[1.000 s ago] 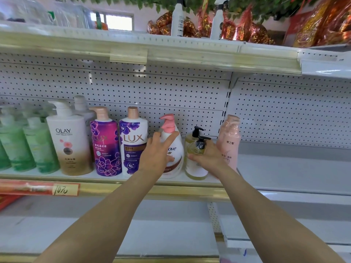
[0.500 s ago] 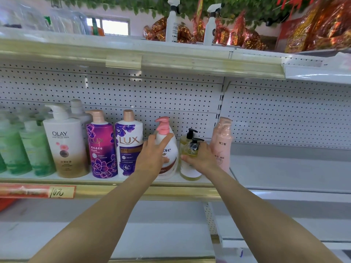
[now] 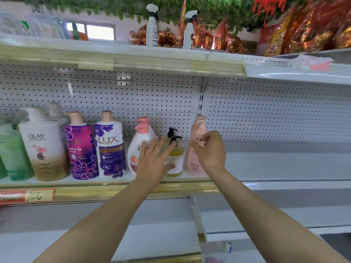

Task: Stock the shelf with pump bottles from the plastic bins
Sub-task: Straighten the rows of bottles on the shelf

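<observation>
A row of pump bottles stands on the middle shelf (image 3: 95,190): green ones (image 3: 13,152), a white Olay bottle (image 3: 43,145), a magenta Lux bottle (image 3: 81,149), a purple Lux bottle (image 3: 111,145), a white Dove bottle (image 3: 139,138) with a pink pump, a small yellow bottle (image 3: 175,155) with a black pump, and a pale pink bottle (image 3: 197,128). My left hand (image 3: 153,162) hovers with straight, spread fingers in front of the Dove and yellow bottles. Loosely curled and holding nothing, my right hand (image 3: 209,149) is in front of the pink bottle.
To the right of the pink bottle the shelf board (image 3: 284,164) is bare. The upper shelf (image 3: 152,63) overhangs the row, with two spray bottles (image 3: 152,25) and foil packs on top. A 10-yuan price tag (image 3: 28,195) sits on the shelf's edge. A blurred translucent object (image 3: 214,251) lies low.
My left hand has let go of the Dove bottle and opened, shifting right. My right hand has come off the yellow bottle and moved right, in front of the pink bottle.
</observation>
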Demonstrator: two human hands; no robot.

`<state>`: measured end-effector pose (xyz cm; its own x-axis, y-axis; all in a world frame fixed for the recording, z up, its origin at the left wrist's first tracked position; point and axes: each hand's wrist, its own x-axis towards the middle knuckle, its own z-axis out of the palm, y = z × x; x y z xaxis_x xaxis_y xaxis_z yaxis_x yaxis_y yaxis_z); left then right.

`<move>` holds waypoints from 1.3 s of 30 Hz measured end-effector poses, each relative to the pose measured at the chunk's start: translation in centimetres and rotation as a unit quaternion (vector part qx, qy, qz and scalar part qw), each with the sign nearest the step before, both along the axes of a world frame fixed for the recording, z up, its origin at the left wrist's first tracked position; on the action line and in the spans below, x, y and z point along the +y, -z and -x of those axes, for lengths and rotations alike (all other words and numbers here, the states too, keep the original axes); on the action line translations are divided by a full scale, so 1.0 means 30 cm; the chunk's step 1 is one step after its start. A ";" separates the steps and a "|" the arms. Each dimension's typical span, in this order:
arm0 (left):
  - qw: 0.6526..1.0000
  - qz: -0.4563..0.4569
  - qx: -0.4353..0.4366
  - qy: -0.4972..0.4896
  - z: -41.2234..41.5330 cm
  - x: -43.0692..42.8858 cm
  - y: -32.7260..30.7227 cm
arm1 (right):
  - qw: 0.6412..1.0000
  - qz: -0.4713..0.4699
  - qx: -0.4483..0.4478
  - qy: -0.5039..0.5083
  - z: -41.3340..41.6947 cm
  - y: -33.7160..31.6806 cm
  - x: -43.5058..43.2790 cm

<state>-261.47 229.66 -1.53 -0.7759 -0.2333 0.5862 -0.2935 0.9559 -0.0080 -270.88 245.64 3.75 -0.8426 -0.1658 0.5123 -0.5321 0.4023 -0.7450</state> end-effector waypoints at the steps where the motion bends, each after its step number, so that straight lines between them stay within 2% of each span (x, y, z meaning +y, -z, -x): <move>1: 1.000 -0.001 -0.012 -0.004 0.011 0.001 0.013 | 1.000 0.005 -0.008 0.008 0.022 0.008 0.021; 3: 1.000 -0.003 -0.018 -0.009 0.023 -0.002 0.039 | 0.998 -0.011 -0.056 0.000 0.066 0.028 0.049; 6: 1.000 0.010 -0.015 -0.011 0.034 -0.007 0.069 | 0.988 -0.039 -0.138 -0.066 0.118 0.058 0.059; 10: 1.000 0.006 -0.007 -0.008 0.039 -0.009 0.082 | 0.977 -0.034 -0.176 -0.112 0.156 0.085 0.051; 19: 0.998 0.024 -0.055 -0.025 0.023 -0.009 0.077 | 0.971 -0.068 -0.185 -0.137 0.222 0.118 0.039; 24: 0.998 0.010 -0.062 -0.019 0.028 -0.013 0.078 | 0.966 -0.051 -0.196 -0.159 0.233 0.131 0.051; 28: 0.998 -0.058 -0.022 -0.022 0.042 -0.003 0.076 | 0.958 -0.045 -0.212 -0.186 0.245 0.136 0.055; 33: 0.965 -0.252 0.069 0.033 0.073 0.022 0.051 | 0.960 -0.055 -0.196 -0.193 0.262 0.137 0.058; 39: 0.947 -0.294 0.120 0.044 0.069 0.047 0.050 | 0.959 -0.069 -0.185 -0.202 0.269 0.144 0.060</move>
<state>-263.53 231.06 -3.01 -0.6684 -0.5144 0.5372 -0.1376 0.7953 0.5904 -278.96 247.44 -0.57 -0.8147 -0.5626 0.1407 -0.3756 0.3269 -0.8672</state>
